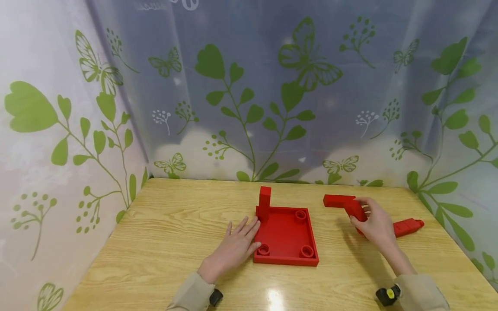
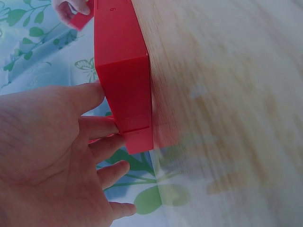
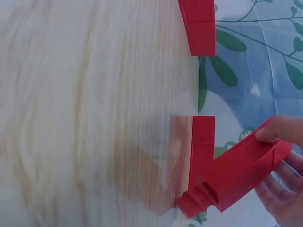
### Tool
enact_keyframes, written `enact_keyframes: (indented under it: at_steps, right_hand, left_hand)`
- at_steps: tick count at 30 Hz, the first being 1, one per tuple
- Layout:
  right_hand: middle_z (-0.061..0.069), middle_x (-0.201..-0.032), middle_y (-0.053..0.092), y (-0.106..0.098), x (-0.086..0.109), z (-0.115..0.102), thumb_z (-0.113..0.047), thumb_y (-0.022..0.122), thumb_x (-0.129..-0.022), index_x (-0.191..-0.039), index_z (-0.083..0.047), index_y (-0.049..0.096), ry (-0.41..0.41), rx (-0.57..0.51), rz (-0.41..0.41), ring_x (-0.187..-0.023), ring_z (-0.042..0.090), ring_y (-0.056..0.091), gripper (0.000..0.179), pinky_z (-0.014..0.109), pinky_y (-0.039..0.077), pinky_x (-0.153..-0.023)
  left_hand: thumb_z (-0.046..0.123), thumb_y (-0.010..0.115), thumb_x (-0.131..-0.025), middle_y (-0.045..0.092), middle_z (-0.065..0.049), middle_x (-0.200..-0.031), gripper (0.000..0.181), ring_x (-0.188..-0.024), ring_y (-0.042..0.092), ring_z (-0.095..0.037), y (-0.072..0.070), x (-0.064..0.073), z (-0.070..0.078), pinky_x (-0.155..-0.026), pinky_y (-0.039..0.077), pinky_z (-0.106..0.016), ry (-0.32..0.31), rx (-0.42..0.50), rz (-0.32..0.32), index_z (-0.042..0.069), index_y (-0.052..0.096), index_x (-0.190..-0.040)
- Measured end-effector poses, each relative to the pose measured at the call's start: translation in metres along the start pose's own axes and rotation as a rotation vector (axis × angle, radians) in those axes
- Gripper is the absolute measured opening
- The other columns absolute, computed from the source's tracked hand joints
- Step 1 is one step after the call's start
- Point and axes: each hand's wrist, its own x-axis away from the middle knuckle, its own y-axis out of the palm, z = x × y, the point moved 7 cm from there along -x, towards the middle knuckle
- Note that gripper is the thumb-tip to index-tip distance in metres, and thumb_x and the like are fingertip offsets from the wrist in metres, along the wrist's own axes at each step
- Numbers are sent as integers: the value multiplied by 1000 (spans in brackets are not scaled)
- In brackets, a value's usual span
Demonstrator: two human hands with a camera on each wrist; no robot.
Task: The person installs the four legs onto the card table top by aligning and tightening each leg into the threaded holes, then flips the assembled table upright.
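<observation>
"What do we see?"
"We see the left hand (image 1: 232, 247), fingers extended, touching a red tray (image 1: 285, 261); right of it, the right hand (image 1: 376, 222) grips a red block (image 3: 244, 168) above the table (image 1: 167, 216)."

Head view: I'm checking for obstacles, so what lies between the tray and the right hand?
In the head view, bare tabletop beside the tray, then the block which the right hand grips.

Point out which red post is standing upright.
The upright post stands at the far-left corner of the red tray. The held post tilts in the right hand; the farther loose post and rightmost post lie on the table.
</observation>
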Motion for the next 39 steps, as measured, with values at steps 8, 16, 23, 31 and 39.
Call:
enact_keyframes:
  at_steps: [8,16,23,31,39]
  right_hand:
    - [26,-112,67,-9,3,-14,6,82,-76,-123,4,59,-42,-67,140,-91,45,68,52,27,58,-74]
    - [22,-104,68,-6,0,-30,11,83,-73,-119,7,61,-114,-140,219,-87,37,65,50,-5,35,-77]
    - [19,-104,70,1,-4,-44,6,84,-75,-120,3,62,-110,-159,228,-84,36,68,50,-2,38,-75]
    - [18,-103,71,7,-13,-65,6,83,-77,-122,1,63,-94,-260,207,-84,25,69,49,7,50,-74]
    - [17,-107,70,20,-22,-80,3,83,-80,-126,-1,61,-99,-341,162,-83,36,72,50,11,52,-75]
  left_hand:
    - [34,48,-108,28,-11,-166,60,-152,23,-38,0,0,0,-116,17,-70,2,1,4,2,35,-157]
    - [35,47,-108,28,-10,-166,60,-153,23,-38,1,0,-1,-117,17,-70,-1,-5,2,3,34,-157]
    - [35,48,-108,28,-10,-166,61,-153,22,-38,2,0,-2,-117,16,-70,2,-3,1,3,34,-158]
    - [36,47,-108,29,-10,-166,61,-153,23,-38,1,-1,-2,-117,17,-70,3,-6,0,3,34,-158]
    - [35,48,-108,28,-10,-166,61,-153,22,-37,2,-2,-2,-117,17,-70,-3,3,-9,3,34,-158]
